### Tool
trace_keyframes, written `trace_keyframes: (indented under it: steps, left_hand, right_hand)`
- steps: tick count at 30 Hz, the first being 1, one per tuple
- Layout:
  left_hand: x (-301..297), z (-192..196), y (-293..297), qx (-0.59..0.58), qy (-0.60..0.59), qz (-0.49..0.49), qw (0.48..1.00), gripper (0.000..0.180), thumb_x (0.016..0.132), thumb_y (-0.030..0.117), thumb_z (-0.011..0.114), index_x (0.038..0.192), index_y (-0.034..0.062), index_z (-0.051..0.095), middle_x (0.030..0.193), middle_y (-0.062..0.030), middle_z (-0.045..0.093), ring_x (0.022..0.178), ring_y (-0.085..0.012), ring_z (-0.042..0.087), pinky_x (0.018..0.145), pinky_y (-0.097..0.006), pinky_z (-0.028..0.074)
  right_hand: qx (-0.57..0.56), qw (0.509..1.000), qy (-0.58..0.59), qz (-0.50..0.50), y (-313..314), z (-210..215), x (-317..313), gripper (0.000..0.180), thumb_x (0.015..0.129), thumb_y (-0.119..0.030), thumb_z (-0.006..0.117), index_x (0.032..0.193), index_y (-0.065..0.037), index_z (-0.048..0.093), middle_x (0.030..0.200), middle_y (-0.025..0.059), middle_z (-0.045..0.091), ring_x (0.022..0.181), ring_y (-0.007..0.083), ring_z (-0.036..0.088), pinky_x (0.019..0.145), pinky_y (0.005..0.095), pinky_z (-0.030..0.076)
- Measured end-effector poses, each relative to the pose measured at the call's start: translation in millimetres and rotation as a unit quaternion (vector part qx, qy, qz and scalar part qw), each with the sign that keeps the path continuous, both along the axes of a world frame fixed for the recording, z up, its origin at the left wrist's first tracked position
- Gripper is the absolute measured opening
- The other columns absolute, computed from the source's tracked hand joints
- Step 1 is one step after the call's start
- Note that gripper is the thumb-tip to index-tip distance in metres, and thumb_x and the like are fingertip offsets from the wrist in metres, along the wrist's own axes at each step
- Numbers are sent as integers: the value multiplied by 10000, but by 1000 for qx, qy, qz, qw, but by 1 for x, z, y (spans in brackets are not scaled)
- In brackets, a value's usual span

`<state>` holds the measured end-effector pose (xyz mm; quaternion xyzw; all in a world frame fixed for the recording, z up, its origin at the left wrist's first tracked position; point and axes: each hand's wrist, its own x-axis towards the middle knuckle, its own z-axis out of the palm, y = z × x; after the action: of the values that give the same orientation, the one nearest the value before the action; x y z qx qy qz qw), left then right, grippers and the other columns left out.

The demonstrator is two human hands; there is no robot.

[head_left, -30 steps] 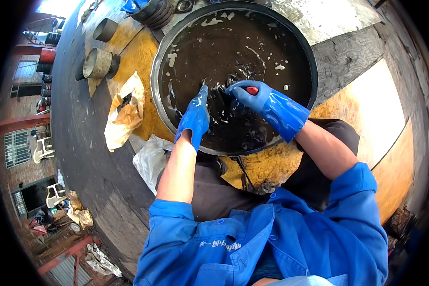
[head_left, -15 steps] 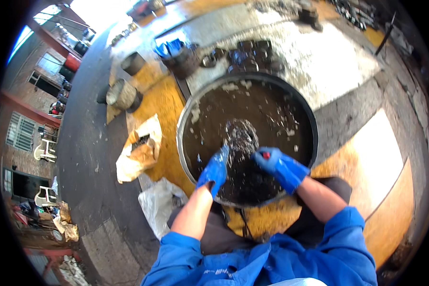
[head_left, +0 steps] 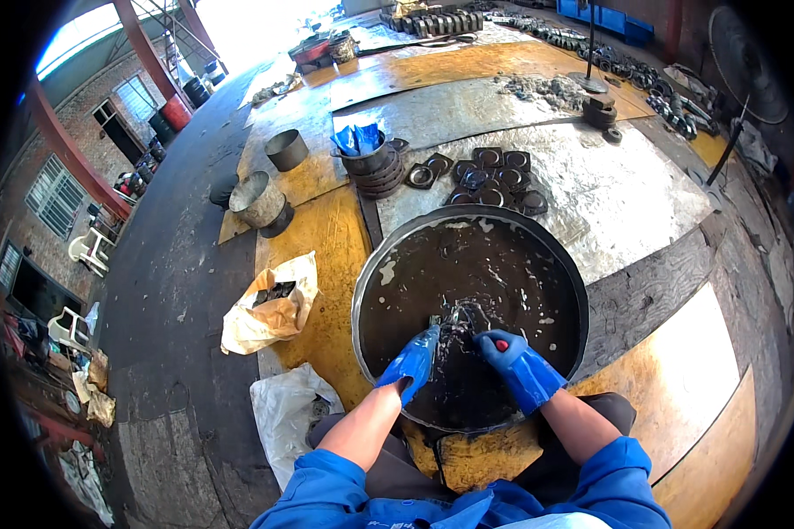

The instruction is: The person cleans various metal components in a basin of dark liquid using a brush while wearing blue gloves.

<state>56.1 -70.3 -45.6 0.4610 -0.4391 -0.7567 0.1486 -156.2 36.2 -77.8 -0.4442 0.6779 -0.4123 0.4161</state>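
A wide round metal basin (head_left: pixel 375 264) on the floor holds dark, oily liquid with pale foam. Both my hands wear blue rubber gloves and reach into its near side. My left hand (head_left: pixel 412 361) grips a dark, dripping metal part (head_left: pixel 457 319) at the liquid's surface. My right hand (head_left: pixel 513 363) is closed around a small red-handled tool (head_left: pixel 501 345), which it presses against the same part. The tool's working end is hidden by the part and the liquid.
Several dark ring-shaped parts (head_left: pixel 490 181) lie in rows just beyond the basin, beside a stack of rings with blue cloth (head_left: pixel 366 154). Two metal cans (head_left: pixel 258 201) stand at the far left. A brown paper bag (head_left: pixel 269 304) and a white plastic bag (head_left: pixel 291 410) lie left of the basin.
My head has lifted, so the basin sits lower in view and more of the floor beyond shows. Both hands stay on the part at the basin's near side.
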Motion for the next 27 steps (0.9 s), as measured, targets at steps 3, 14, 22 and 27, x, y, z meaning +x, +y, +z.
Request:
trace_keyframes:
  steps: [3,14,22,27]
  left_hand:
    - [-9,0,-3,12,-7,15,1000,493,1170,345,388,1451,5,606,1390,-127,688,1226,-194,637,1095,-327,469]
    - [14,-56,-8,-418,-112,-106,896,480,1177,314,383,1485,3,582,1439,-139,659,1286,-169,588,1135,-342,443]
    - [-8,-9,-4,-23,-86,51,995,583,1138,455,475,1462,-12,601,1399,-121,672,1220,-171,608,1110,-324,452]
    - [18,-70,-21,-181,-132,-43,974,564,1150,442,437,1492,17,578,1396,-116,690,1227,-179,621,1100,-338,457]
  right_hand:
    - [25,998,46,19,10,-13,-7,305,1029,-282,667,1220,-67,770,1078,83,800,1007,178,727,936,337,566]
    - [-132,988,24,78,7,5,12,224,1031,-127,645,1203,-22,743,1093,181,781,1007,247,756,922,350,585]
    - [-117,987,107,14,-8,-28,-7,194,1001,-193,689,1142,-98,783,1040,159,788,975,291,769,895,371,594]
    - [-39,994,99,-33,-8,-22,0,272,955,-318,705,1100,-107,797,956,168,793,908,296,781,856,382,599]
